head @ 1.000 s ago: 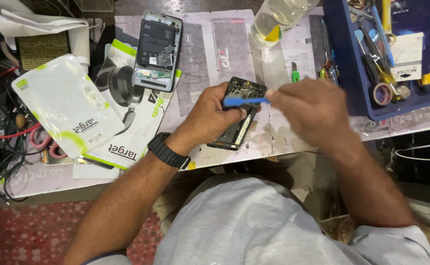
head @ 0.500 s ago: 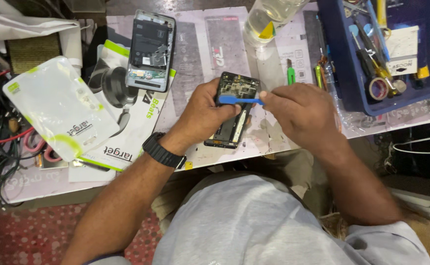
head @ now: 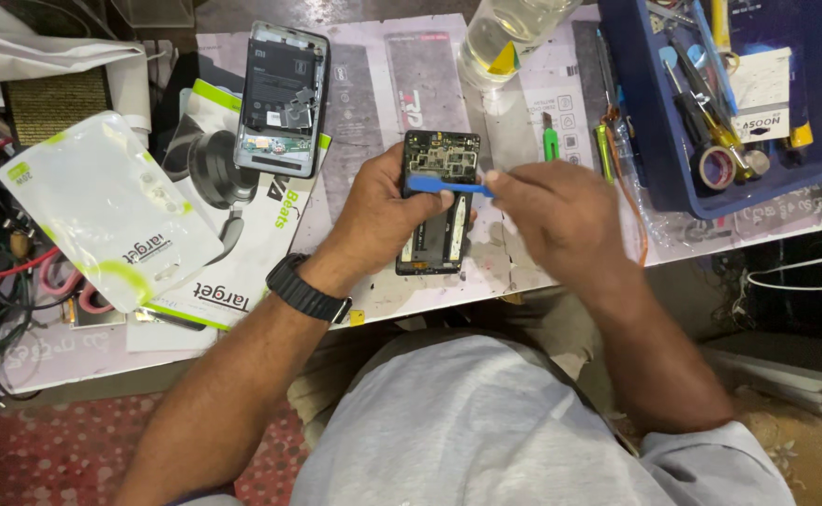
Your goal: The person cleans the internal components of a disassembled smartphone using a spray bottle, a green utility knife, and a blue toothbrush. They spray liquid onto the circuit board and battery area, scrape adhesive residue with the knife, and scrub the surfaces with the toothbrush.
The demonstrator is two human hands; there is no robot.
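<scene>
1. Left hand [head: 378, 211] grips an opened phone [head: 439, 201], back cover off and circuit board showing, holding it just above the table [head: 383, 84] near the front edge.
2. Right hand [head: 552, 211] pinches a thin blue pry tool [head: 448, 186]; the tool lies across the phone's upper half, its tip against the left thumb.
3. Black watch [head: 308, 289] on the left wrist.
4. Second opened phone [head: 282, 98] lies apart, upper left.
5. Blue tray [head: 739, 103] of tools stands at right; clear bottle [head: 505, 37] stands beyond the hands.

Opened phone [head: 439, 201] between both hands, second phone [head: 282, 98] left — tray [head: 636, 112] right
</scene>
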